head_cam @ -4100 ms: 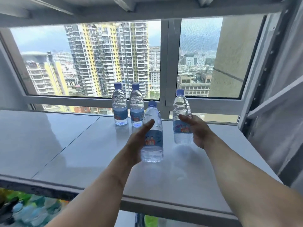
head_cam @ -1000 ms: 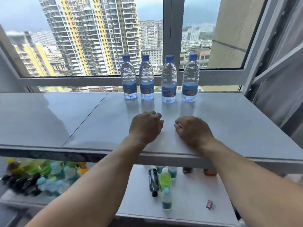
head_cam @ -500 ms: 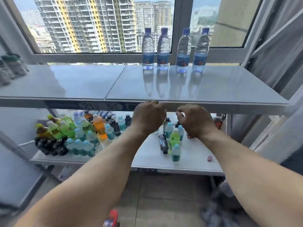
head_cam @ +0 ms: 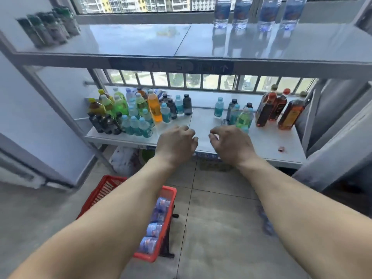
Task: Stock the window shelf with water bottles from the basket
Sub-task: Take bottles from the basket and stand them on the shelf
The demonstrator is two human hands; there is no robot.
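Several clear water bottles (head_cam: 255,15) with blue labels stand in a row at the back right of the grey window shelf (head_cam: 141,41); their tops are cut off by the frame. A red basket (head_cam: 104,188) sits on the floor below, partly hidden by my left forearm. Several water bottles (head_cam: 154,228) lie in it. My left hand (head_cam: 177,142) and my right hand (head_cam: 231,144) hover side by side in front of the lower shelf, fingers loosely curled, holding nothing.
The lower shelf (head_cam: 201,141) carries several coloured drink bottles (head_cam: 128,113) on its left and brown bottles (head_cam: 279,109) on its right. Dark bottles (head_cam: 50,27) stand at the window shelf's left end. Grey shelf posts and tiled floor (head_cam: 221,228) surround the basket.
Both hands let go of the last two bottles, drew back off the window shelf and sank. The view tilted down, bringing the red basket into sight.
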